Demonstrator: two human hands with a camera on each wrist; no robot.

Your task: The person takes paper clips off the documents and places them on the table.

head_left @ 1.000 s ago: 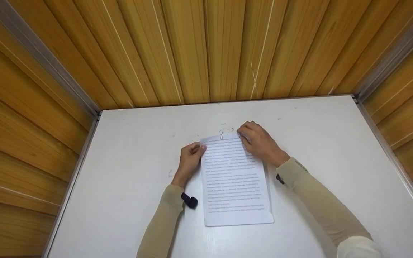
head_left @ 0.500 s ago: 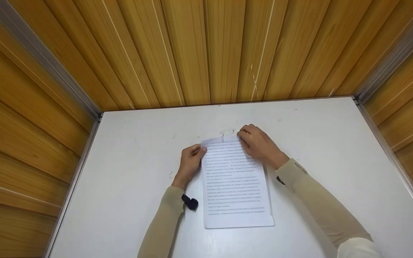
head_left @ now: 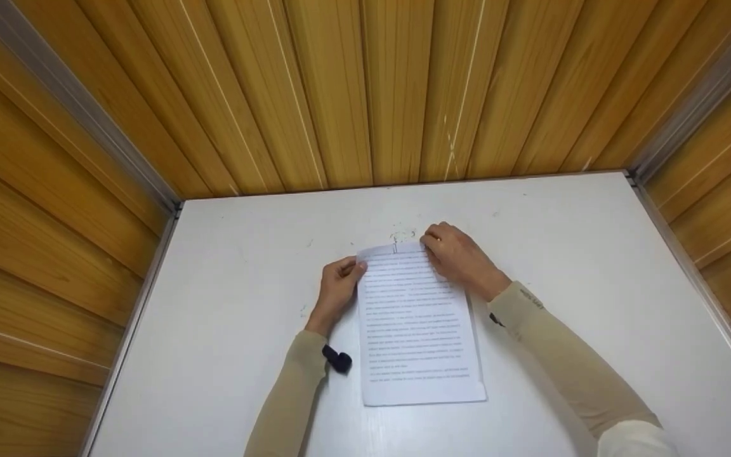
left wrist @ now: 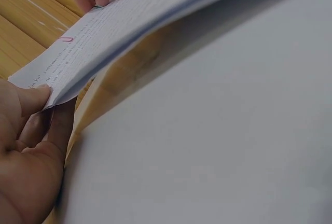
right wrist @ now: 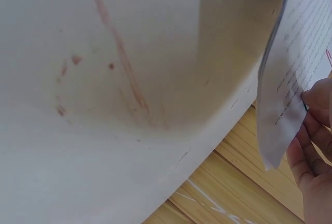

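Note:
A stack of printed paper sheets (head_left: 413,330) lies in front of me with its top edge lifted. A pink paper clip (left wrist: 66,39) sits on that top edge, near the middle. My left hand (head_left: 337,289) pinches the stack's upper left corner, thumb on the printed face and fingers underneath. At the top right, my right hand (head_left: 460,257) pinches the edge of the stack around a second, dark greenish paper clip (right wrist: 304,102). Most of this clip is hidden by the fingers. In the right wrist view the stack's corner (right wrist: 272,154) bends slightly.
The white table (head_left: 232,317) bears faint dark scuffs and reddish marks (right wrist: 129,79) beyond the paper. Wood-patterned panels (head_left: 340,95) stand at the back and both sides. A black wrist device (head_left: 339,360) is strapped over the left sleeve.
Both hands keep their hold on the paper. In the head view the stack and hands sit slightly lower than a second ago, and the right fingers have shifted a little at the top edge.

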